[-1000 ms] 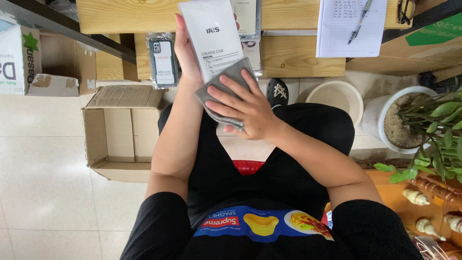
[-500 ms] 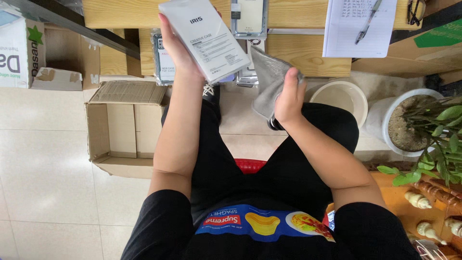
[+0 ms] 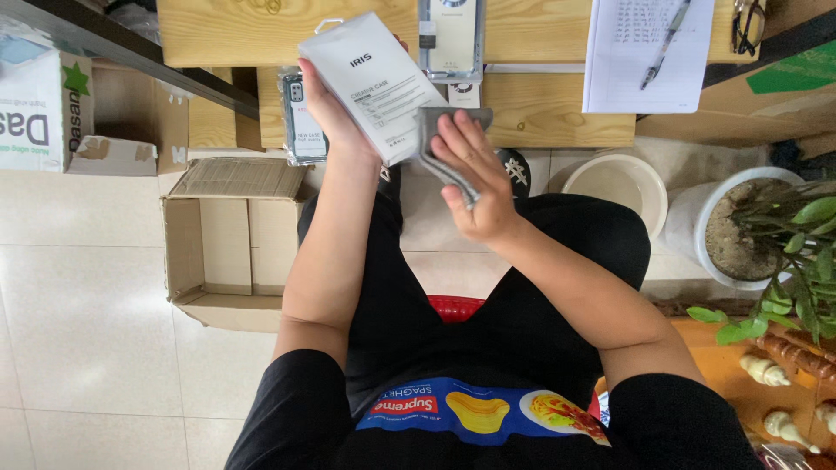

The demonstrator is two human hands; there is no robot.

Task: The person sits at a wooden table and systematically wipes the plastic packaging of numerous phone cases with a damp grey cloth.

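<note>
My left hand (image 3: 326, 109) holds up a flat white package (image 3: 370, 83) with a hang tab, tilted to the left, in front of a wooden table edge. My right hand (image 3: 477, 183) grips a folded grey cloth (image 3: 440, 144) and presses it against the package's lower right corner. Both hands are raised above my lap; I sit in black trousers.
Open cardboard box (image 3: 222, 239) on the tiled floor at left. More packaged cases (image 3: 451, 36) lie on the wooden table (image 3: 540, 109), with a paper sheet and pen (image 3: 649, 52). A white bowl (image 3: 620, 187) and a potted plant (image 3: 766, 235) stand at right. White carton (image 3: 39, 109) at far left.
My right hand had drawn the cloth away to the right of the package; now it has returned and touches the package's lower corner. The package has shifted slightly.
</note>
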